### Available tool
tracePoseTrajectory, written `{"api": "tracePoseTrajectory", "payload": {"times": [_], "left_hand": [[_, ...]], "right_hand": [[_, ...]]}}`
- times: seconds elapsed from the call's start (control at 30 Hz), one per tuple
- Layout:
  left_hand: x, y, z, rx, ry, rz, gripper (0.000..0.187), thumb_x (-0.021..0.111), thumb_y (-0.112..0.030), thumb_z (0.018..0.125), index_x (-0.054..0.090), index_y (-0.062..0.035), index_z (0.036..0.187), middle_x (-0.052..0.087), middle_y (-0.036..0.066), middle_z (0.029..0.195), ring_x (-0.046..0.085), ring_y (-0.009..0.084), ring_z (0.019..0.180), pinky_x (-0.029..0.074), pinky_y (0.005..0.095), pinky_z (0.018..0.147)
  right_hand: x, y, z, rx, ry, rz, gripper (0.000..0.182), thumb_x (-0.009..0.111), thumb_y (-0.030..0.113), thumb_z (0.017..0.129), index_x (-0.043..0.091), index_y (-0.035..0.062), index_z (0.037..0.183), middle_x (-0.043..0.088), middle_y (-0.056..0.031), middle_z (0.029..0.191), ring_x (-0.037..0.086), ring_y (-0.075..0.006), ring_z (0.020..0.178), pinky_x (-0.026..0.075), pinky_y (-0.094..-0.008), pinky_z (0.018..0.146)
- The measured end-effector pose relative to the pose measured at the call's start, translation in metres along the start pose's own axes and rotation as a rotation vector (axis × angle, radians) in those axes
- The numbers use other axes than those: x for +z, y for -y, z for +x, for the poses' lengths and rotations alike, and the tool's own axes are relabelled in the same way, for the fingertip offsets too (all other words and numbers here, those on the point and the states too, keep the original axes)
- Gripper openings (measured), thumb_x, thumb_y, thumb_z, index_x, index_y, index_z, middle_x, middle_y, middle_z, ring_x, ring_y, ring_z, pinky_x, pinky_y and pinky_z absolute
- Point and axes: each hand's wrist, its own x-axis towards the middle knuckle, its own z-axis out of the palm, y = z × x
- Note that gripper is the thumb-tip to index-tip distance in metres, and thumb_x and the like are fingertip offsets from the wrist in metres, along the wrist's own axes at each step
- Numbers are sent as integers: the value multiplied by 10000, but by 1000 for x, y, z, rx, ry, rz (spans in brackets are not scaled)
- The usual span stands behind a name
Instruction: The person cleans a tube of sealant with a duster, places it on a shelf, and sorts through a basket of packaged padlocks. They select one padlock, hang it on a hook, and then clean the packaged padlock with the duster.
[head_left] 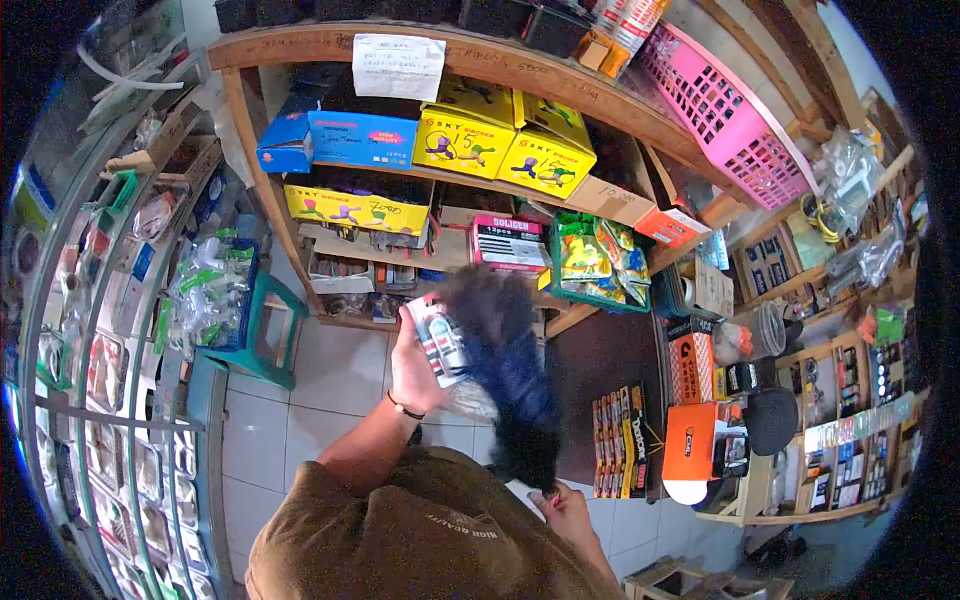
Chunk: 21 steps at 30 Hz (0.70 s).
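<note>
My left hand is raised in front of the shelf. Its fingers are closed around a small white package printed with red and dark pictures. A dark, fluffy feather duster, smeared by motion, stretches upward beside the package and overlaps its right side in view. At the duster's lower end, my right hand is closed around its handle, most of which is hidden. Something whitish shows beside the right hand; I cannot make out what it is.
Ahead, a wooden shelf carries yellow boxes, blue boxes and a green basket of packets. A pink basket sits upper right. A green stool stands left, near glass display shelves. An orange box is right.
</note>
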Motion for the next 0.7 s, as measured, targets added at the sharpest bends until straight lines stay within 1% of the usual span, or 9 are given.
{"api": "tracePoseTrajectory", "payload": {"times": [0.1, 0.23, 0.27, 0.37, 0.4, 0.47, 0.5, 0.6, 0.7], "left_hand": [[33, 10, 1, -71, -106, 307, 804, 349, -703, 768, 349, -110, 1312, 399, 174, 1311, 456, 420, 1104, 366, 595, 894], [28, 8, -8, 13, -90, 328, 526, 346, -538, 878, 441, -122, 1187, 561, 57, 1055, 578, 175, 932, 492, 415, 770], [25, 12, -6, 76, -226, 338, 591, 325, -572, 865, 407, -116, 1232, 548, 93, 1090, 572, 249, 962, 494, 455, 773], [24, 8, -2, -26, -2, 368, 727, 312, -633, 832, 358, -59, 1274, 505, 199, 1163, 524, 385, 1027, 391, 583, 887], [14, 8, 2, -50, 109, 326, 719, 312, -633, 831, 376, -66, 1269, 498, 202, 1171, 474, 368, 1103, 403, 559, 886], [-11, -2, 9, -210, -93, 246, 711, 320, -635, 828, 410, -70, 1248, 522, 185, 1138, 501, 362, 1061, 441, 520, 846], [69, 29, 0, 52, -286, 239, 706, 343, -638, 820, 437, -73, 1231, 559, 157, 1086, 568, 375, 923, 479, 475, 776], [66, 25, 0, -14, -21, -148, 697, 374, -637, 804, 427, -103, 1250, 522, 172, 1150, 541, 388, 979, 493, 473, 738], [50, 20, 12, -12, -185, 336, 727, 373, -652, 794, 384, -110, 1278, 484, 190, 1192, 517, 421, 998, 476, 532, 764]], "right_hand": [[-4, -7, -1, -51, 36, -106, 304, 679, 271, 769, 571, -13, 791, 502, -93, 475, 450, -116, 414, 374, -291, 425], [-2, 1, -4, 42, -10, -8, 350, 670, 310, 772, 512, -1, 741, 493, -99, 474, 455, -145, 404, 385, -298, 424], [-4, 2, -4, 53, 4, -5, 392, 664, 335, 773, 462, 16, 666, 496, -99, 472, 480, -181, 395, 396, -309, 427], [-13, -1, -5, -138, 69, -83, 399, 668, 337, 769, 459, 19, 648, 500, -94, 476, 476, -178, 392, 396, -310, 425], [-14, -3, -4, -203, 94, -114, 405, 668, 343, 769, 457, 20, 645, 503, -96, 478, 483, -184, 393, 398, -313, 425], [-6, -7, 0, -102, 97, -116, 395, 668, 356, 765, 478, 22, 674, 511, -100, 485, 511, -210, 407, 406, -322, 426], [3, -19, 2, -54, 27, -16, 386, 668, 352, 767, 488, 20, 684, 511, -106, 487, 520, -221, 415, 406, -320, 427], [-3, -12, 2, -66, 10, -16, 382, 672, 349, 764, 504, 12, 700, 512, -108, 488, 524, -215, 421, 401, -311, 427], [-5, -5, -1, -87, 15, -53, 393, 676, 348, 762, 504, 0, 701, 516, -106, 491, 515, -196, 419, 399, -300, 429]]}}
